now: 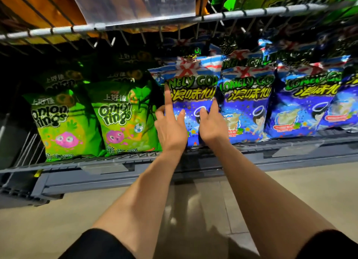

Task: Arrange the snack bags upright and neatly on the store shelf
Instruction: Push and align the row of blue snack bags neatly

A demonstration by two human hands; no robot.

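Observation:
A blue Lonely God snack bag [193, 88] stands upright at the front of the grey shelf [120, 167], leftmost of its row. My left hand [170, 127] lies against its left side with the forefinger stretched up along the edge. My right hand [212, 123] touches its lower front, fingers straight, forefinger up along the right edge. More blue bags [246, 103] [304, 103] stand to the right, with others behind them. Two green Onion Rings bags [65, 123] [124, 119] stand upright to the left, with more behind.
A wire rack [135, 24] with orange and green bags hangs close above the shelf. A wire divider [29, 148] closes the shelf's left end. Pale floor tiles [310, 191] lie below.

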